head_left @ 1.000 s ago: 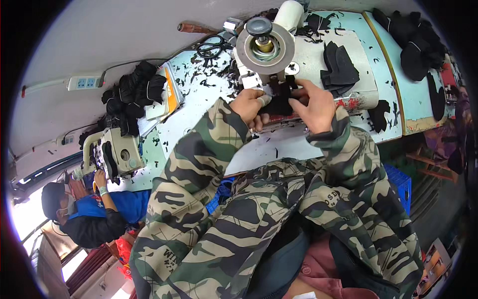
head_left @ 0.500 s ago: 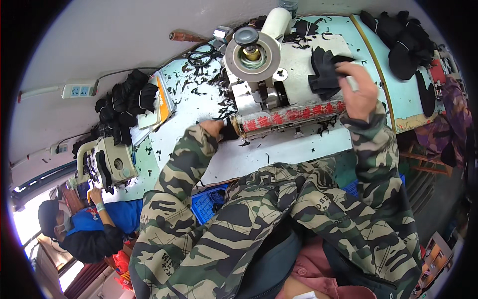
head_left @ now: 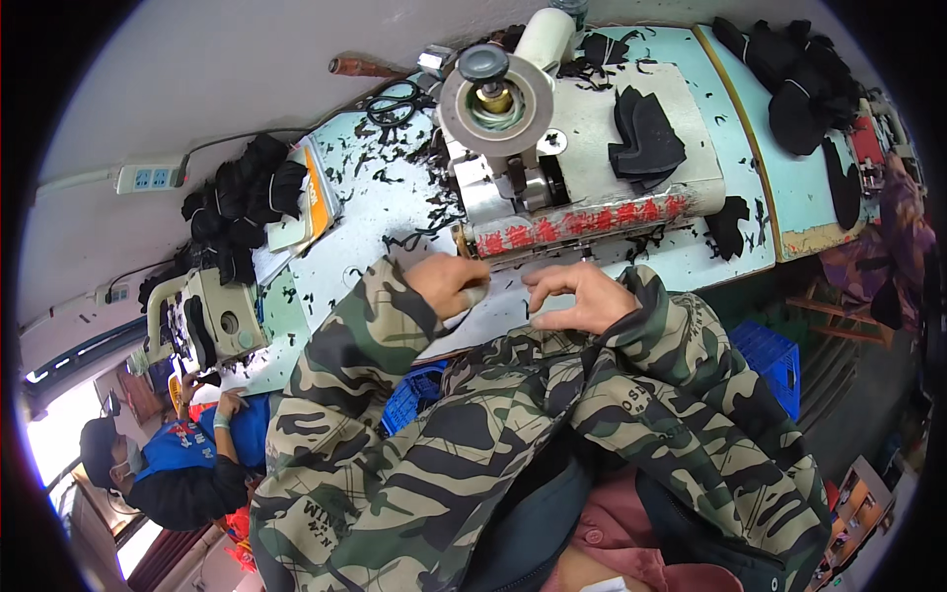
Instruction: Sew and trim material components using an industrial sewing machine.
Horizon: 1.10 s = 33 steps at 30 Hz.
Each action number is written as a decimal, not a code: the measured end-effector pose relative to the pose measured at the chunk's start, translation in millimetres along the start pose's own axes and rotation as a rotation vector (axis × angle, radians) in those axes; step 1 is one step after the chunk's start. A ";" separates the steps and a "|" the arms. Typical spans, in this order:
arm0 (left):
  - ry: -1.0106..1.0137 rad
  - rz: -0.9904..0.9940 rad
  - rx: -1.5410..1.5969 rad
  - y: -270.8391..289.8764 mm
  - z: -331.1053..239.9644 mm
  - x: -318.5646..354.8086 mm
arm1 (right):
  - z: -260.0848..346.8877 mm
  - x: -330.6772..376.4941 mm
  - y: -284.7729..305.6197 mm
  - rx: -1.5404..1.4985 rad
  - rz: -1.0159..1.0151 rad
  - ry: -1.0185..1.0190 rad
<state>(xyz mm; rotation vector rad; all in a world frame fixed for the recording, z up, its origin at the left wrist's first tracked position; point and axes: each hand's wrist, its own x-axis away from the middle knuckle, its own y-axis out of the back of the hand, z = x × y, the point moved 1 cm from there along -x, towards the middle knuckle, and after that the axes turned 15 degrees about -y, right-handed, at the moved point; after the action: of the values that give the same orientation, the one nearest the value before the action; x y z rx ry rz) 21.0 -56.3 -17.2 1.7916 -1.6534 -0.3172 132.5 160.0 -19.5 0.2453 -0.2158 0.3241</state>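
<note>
The sewing machine (head_left: 513, 222), with a big round wheel and a pale flat bed, stands in front of me. Close to its near left corner is my left hand (head_left: 449, 286), its fingers curled in; anything inside them is hidden. My right hand (head_left: 584, 298) is just right of it, below the machine's red-lettered front edge. Its thumb and bent fingers are apart, with nothing visible between them. Stacked black fabric pieces (head_left: 646, 138) lie on the machine bed, touched by neither hand. Another black piece (head_left: 728, 227) lies by the bed's right end.
Black scraps (head_left: 395, 178) litter the white tabletop. Black-handled scissors (head_left: 395, 104) lie at the back left. Black bundles (head_left: 247, 197) sit at left, others (head_left: 794, 84) at far right. A co-worker (head_left: 187, 444) sits at another machine (head_left: 222, 316). Blue crates (head_left: 767, 365) stand below the table.
My right hand has left the black stack and come down left toward my left hand. My left hand has moved slightly nearer me; the black piece beside it no longer shows.
</note>
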 end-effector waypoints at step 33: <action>0.392 -0.571 0.019 -90.2 -11.3 34.1 | -27.5 0.1 -31.1 -0.368 0.110 -0.611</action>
<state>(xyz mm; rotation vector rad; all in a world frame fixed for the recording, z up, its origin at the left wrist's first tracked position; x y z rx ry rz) 104.5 -87.8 -55.4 2.1526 -0.8637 -0.1780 147.7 138.9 -51.8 -0.0398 -0.8854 0.3052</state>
